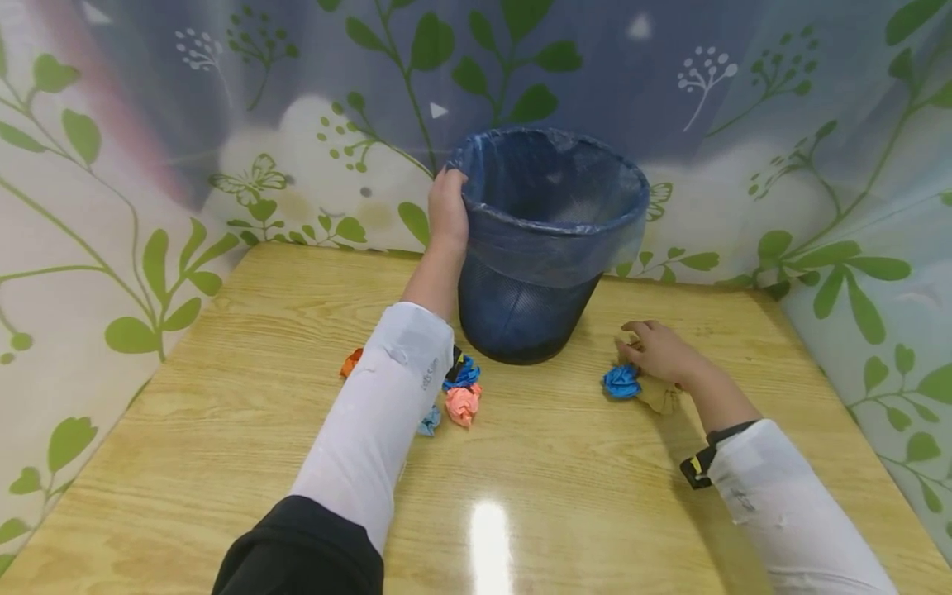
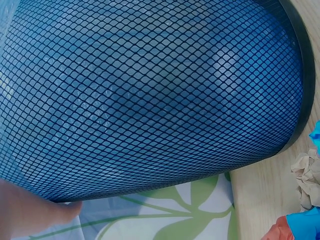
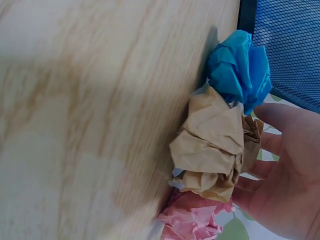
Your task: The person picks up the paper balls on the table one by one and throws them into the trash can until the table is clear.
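Note:
A dark mesh trash bin (image 1: 521, 310) lined with a translucent blue bag stands tilted at the back of the table. My left hand (image 1: 449, 207) grips its rim on the left, with the thumb (image 2: 45, 212) outside the mesh. On the right, my right hand (image 1: 662, 351) curls its fingers and thumb around a darker crumpled brown paper ball (image 3: 252, 140). Just in front lies a lighter brown paper ball (image 3: 210, 142). Beside these are a blue paper ball (image 1: 621, 382) and a pink paper ball (image 3: 195, 217); the hand hides the pink one in the head view.
Left of the bin lie an orange paper ball (image 1: 352, 362), a dark blue one (image 1: 464, 373), a salmon one (image 1: 463, 405) and a light blue one (image 1: 429, 423), partly behind my left forearm. Leaf-patterned curtains (image 1: 297, 165) border the wooden table (image 1: 565, 496).

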`<state>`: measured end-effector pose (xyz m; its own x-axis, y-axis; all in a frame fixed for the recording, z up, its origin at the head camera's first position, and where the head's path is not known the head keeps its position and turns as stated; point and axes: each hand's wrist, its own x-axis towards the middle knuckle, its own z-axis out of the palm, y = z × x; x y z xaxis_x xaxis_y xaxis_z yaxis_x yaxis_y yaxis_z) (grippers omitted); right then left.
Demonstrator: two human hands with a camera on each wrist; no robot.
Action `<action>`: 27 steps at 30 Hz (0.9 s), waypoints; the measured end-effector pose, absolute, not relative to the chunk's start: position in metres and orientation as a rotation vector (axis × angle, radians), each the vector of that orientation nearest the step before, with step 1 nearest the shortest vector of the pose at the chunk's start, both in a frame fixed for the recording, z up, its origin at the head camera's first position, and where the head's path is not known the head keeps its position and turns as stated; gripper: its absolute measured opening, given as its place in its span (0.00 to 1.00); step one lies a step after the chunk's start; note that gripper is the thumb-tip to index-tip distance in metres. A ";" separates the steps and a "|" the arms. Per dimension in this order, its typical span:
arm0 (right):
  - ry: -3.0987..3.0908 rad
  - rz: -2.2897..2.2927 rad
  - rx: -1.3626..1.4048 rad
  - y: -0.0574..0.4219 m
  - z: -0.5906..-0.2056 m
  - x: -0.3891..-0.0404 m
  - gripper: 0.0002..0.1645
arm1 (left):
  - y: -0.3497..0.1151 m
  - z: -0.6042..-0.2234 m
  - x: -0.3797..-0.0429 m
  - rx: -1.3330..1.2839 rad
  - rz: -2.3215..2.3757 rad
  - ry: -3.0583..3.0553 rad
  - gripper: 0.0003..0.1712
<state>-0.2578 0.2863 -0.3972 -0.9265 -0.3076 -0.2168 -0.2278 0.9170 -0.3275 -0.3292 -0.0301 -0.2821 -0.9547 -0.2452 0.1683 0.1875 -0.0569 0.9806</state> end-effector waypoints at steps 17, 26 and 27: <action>2.773 -0.435 -0.424 0.285 -0.403 -0.261 0.27 | -0.031 -0.282 -0.329 0.042 -2.114 -1.911 0.35; 2.738 -0.422 -0.388 0.285 -0.405 -0.262 0.28 | -0.031 -0.284 -0.329 -0.004 -2.113 -1.892 0.33; 2.736 -0.423 -0.387 0.285 -0.406 -0.262 0.28 | -0.031 -0.284 -0.329 -0.003 -2.115 -1.891 0.33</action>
